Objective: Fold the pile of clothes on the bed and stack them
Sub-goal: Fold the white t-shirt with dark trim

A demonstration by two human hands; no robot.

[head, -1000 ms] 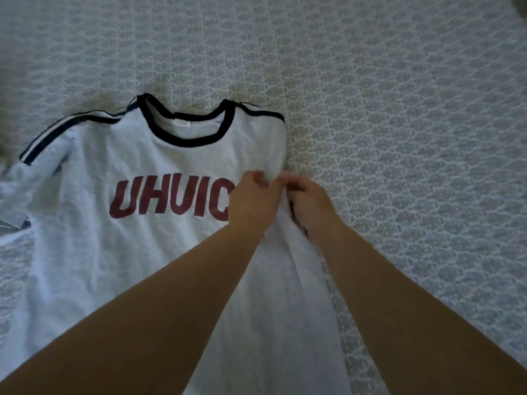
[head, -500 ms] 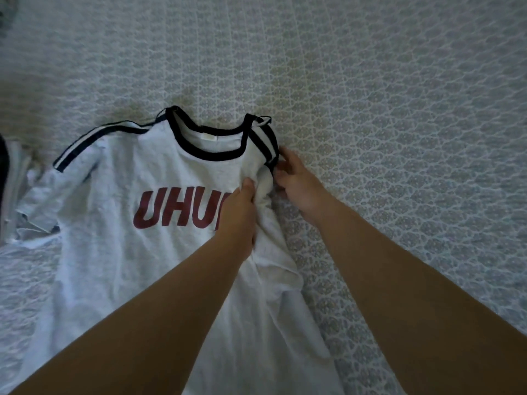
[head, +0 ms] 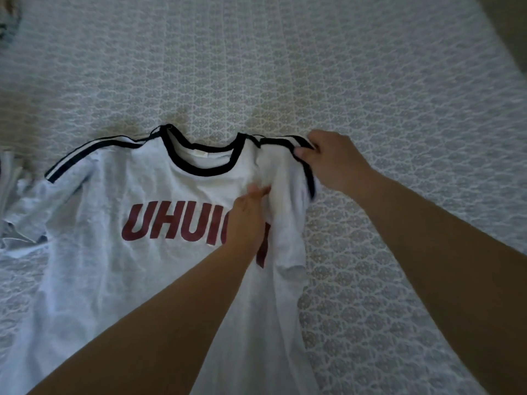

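A white T-shirt (head: 114, 266) with a black collar, black shoulder stripes and red lettering lies face up on the bed, collar away from me. My right hand (head: 333, 161) pinches the striped right shoulder and holds it out to the right. My left hand (head: 246, 215) grips bunched fabric on the chest just right of the lettering and hides its last letters. The shirt's right side is rumpled and partly rolled under; its left sleeve lies spread out flat.
The patterned grey-white bedspread (head: 370, 81) fills the view. More pale clothing (head: 8, 178) lies at the left edge beside the shirt's sleeve. A dark object (head: 7, 21) sits at the top left corner. The bed's edge (head: 502, 38) runs down the top right corner.
My right hand has pulled the folded-in right shoulder outward to the right, opening that side of the shirt. My left hand has stayed on the chest fabric beside the lettering.
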